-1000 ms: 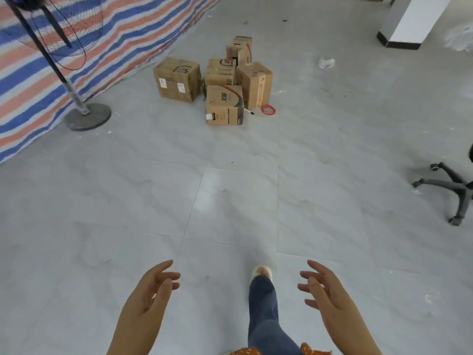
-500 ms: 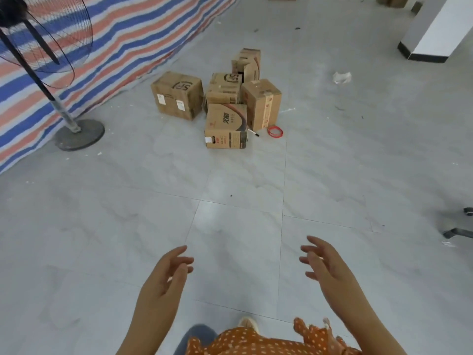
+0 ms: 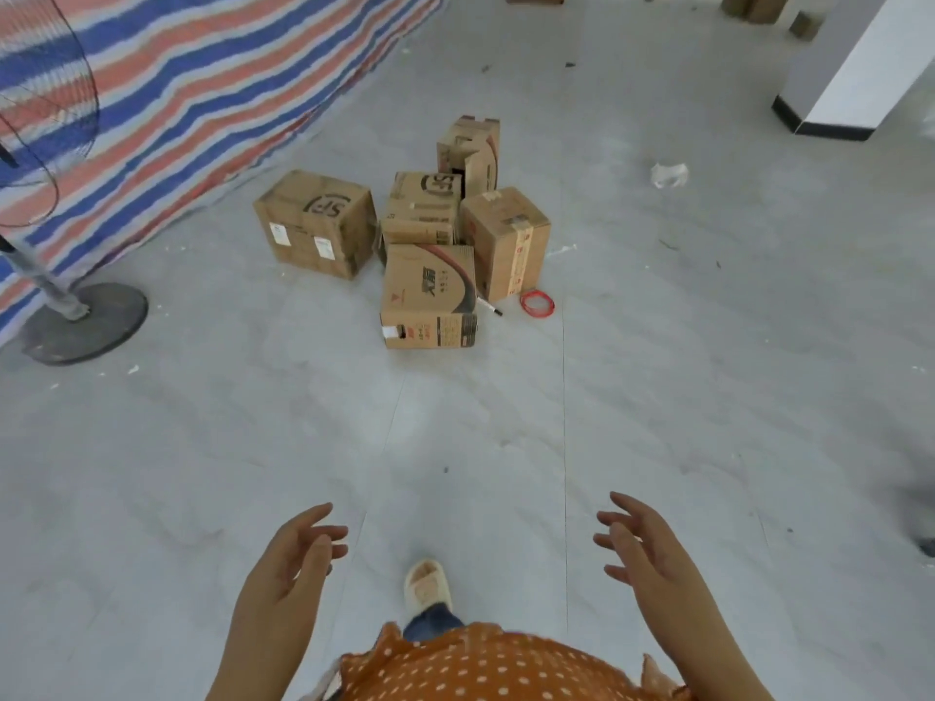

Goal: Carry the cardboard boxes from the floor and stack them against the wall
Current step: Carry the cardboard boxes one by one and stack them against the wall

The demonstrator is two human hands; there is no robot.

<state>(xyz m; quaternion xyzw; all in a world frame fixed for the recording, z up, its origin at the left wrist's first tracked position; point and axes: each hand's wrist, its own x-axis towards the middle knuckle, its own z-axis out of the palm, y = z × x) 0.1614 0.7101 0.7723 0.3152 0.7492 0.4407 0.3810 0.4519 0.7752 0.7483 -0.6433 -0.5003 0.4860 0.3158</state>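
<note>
Several brown cardboard boxes sit in a cluster on the grey tiled floor ahead. The nearest box [image 3: 429, 295] has a dark curved print on top. Behind it are a box with a round logo [image 3: 423, 207], a taller taped box [image 3: 507, 240] to the right, and a box with open flaps [image 3: 470, 151] at the back. A larger box [image 3: 316, 222] with white labels stands apart to the left. My left hand [image 3: 298, 554] and my right hand [image 3: 635, 541] hover low in the view, fingers spread and relaxed, holding nothing, well short of the boxes.
A striped blue, red and white tarp [image 3: 202, 93] covers the wall on the left. A standing fan's round base [image 3: 83, 323] sits at the left. A red ring [image 3: 537, 302] and a marker pen [image 3: 490, 307] lie beside the boxes. A white pillar [image 3: 855, 68] rises at far right.
The boxes have come closer and lower in view as I walk toward them. The office chair base at the right has dropped out of view. Both hands stay held out and empty.
</note>
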